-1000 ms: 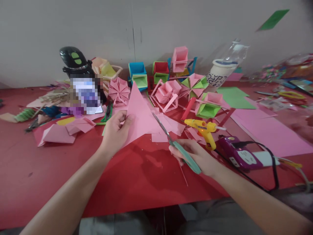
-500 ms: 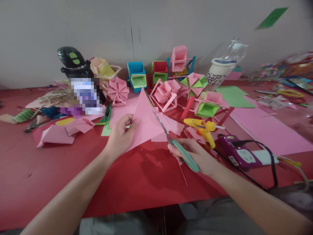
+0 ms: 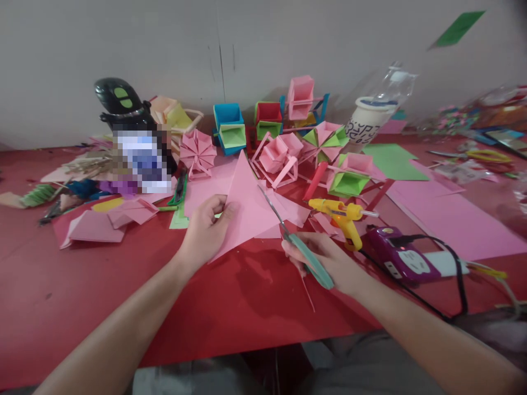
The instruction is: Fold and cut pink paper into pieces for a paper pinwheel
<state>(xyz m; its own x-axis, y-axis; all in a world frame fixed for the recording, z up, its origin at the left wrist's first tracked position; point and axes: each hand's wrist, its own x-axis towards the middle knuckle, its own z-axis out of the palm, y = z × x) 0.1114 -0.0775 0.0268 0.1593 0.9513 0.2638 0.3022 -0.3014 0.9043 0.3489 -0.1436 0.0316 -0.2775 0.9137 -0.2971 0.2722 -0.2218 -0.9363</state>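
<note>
Between the thumb and fingers of my left hand [image 3: 208, 227] is a sheet of pink paper [image 3: 249, 206], held up at a tilt with one pointed corner upward. My right hand [image 3: 319, 258] is wrapped round the pale green handles of a pair of scissors [image 3: 310, 260]. Their metal blades point up and left, lying at the right edge of the pink paper. A thin pink paper strip [image 3: 308, 293] hangs below my right hand. More pink paper pieces [image 3: 292, 208] lie on the table behind the blades.
A yellow glue gun [image 3: 337, 211] and a purple power adapter [image 3: 403, 258] with black cable sit right of my right hand. Folded paper boxes [image 3: 228, 129] line the back. A phone [image 3: 144, 159] leans on a black holder at left. A patterned cup [image 3: 366, 123] stands back right.
My left hand and the pink paper have shifted very slightly to the right. The scissors stay nearly where they were, at the paper's right edge.
</note>
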